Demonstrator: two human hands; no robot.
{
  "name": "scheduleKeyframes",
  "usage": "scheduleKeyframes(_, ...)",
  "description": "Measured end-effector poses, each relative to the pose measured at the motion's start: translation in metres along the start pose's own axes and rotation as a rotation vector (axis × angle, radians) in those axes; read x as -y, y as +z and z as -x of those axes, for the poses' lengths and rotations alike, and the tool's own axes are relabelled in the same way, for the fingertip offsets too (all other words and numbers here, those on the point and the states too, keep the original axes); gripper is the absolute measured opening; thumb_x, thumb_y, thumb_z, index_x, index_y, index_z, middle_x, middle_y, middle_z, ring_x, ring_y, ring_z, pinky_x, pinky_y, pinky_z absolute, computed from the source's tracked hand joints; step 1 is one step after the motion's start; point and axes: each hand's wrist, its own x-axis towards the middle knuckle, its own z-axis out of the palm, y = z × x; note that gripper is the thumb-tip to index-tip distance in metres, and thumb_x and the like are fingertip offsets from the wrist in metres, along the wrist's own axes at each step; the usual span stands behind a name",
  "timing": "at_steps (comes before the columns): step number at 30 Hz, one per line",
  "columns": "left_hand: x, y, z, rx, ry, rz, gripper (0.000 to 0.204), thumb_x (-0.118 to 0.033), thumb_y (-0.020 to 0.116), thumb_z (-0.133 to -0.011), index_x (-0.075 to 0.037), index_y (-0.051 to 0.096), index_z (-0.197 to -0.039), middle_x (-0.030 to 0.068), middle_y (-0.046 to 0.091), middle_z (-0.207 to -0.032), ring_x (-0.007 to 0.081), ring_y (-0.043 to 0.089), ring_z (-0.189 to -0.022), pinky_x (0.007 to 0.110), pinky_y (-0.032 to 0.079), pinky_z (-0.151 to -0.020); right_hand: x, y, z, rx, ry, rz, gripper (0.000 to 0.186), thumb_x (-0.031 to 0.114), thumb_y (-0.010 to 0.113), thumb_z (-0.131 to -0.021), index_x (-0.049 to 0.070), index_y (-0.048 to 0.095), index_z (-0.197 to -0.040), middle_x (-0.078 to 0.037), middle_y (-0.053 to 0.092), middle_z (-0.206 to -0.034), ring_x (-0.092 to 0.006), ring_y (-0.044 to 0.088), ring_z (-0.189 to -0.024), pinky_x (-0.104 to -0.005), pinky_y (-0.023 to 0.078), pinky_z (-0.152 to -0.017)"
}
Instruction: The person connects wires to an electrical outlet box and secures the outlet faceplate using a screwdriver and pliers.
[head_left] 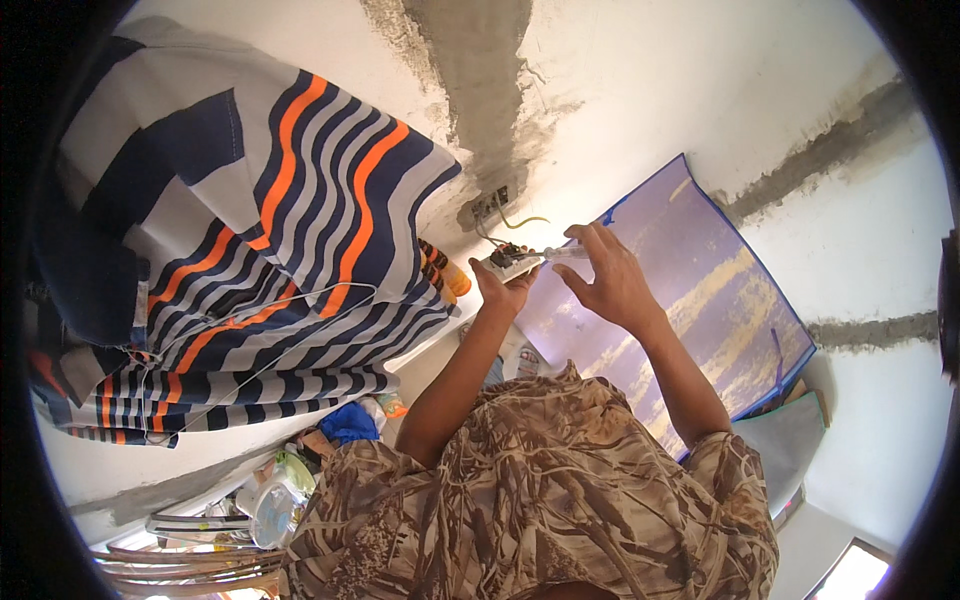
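My left hand (pixel 503 292) grips a white electrical wall plate (pixel 520 268) with black parts on its back, the thumb at its left edge and the fingers underneath. Thin wires run from those parts to a recessed wall box (pixel 488 205). A screwdriver (pixel 565 254) with a clear handle lies level between the thumb and fingers of my right hand (pixel 615 282). Its shaft points left and its tip reaches the black parts. Whether the tip sits in a screw is too small to tell.
A loose yellow-green wire (pixel 527 222) sticks out of the box. Striped cloth (pixel 330 215) hangs close on the left. Behind my right arm leans a blue-edged purple sheet (pixel 690 300). Rough grey cement strips (pixel 470 90) cross the white wall. Household clutter (pixel 270 510) lies at lower left.
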Motion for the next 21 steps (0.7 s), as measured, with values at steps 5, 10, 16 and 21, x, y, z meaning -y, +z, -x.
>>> scheduleKeyframes(5, 0.001, -0.005, -0.007, 0.02, 0.007, -0.04, 0.082, -0.074, 0.016, -0.092, -0.007, 0.058, -0.112, 0.0179, 0.059, -0.116, 0.0362, 0.056, -0.113, 0.055, 0.046, -0.097, -0.001, 0.006, 0.017, 0.064, 0.123, -0.066, 0.025, 0.008, 0.07, -0.084, 0.001, 0.055, -0.101, -0.017, 0.06, -0.096, -0.0359, 0.06, -0.087, -0.0443, 0.05, -0.072)
scheduleKeyframes(10, 0.002, -0.011, -0.012, 0.078, 0.027, -0.022, 0.081, -0.075, 0.017, -0.093, -0.009, 0.052, -0.123, 0.0159, 0.058, -0.118, 0.0333, 0.056, -0.109, 0.051, 0.044, -0.095, 0.004, 0.013, 0.024, 0.026, -0.055, -0.086, 0.015, 0.0, 0.065, -0.085, 0.0, 0.056, -0.097, -0.016, 0.059, -0.087, -0.0367, 0.059, -0.08, -0.0441, 0.048, -0.066)
scheduleKeyframes(16, 0.004, -0.009, -0.009, 0.08, 0.028, -0.009, 0.081, -0.075, 0.017, -0.093, -0.008, 0.053, -0.122, 0.0157, 0.058, -0.117, 0.0328, 0.056, -0.109, 0.051, 0.044, -0.095, 0.018, 0.013, 0.028, -0.054, 0.269, -0.207, 0.01, 0.007, 0.062, -0.091, 0.0, 0.056, -0.094, -0.02, 0.065, -0.079, -0.0381, 0.065, -0.073, -0.0439, 0.049, -0.061)
scheduleKeyframes(21, 0.005, -0.003, -0.005, 0.034, 0.035, 0.022, 0.082, -0.075, 0.018, -0.093, -0.007, 0.051, -0.124, 0.0165, 0.058, -0.117, 0.0333, 0.055, -0.11, 0.051, 0.044, -0.096, 0.01, 0.019, 0.034, -0.009, 0.403, -0.116, 0.013, 0.012, 0.062, -0.093, 0.0, 0.057, -0.094, -0.021, 0.066, -0.077, -0.0376, 0.066, -0.069, -0.0417, 0.05, -0.059)
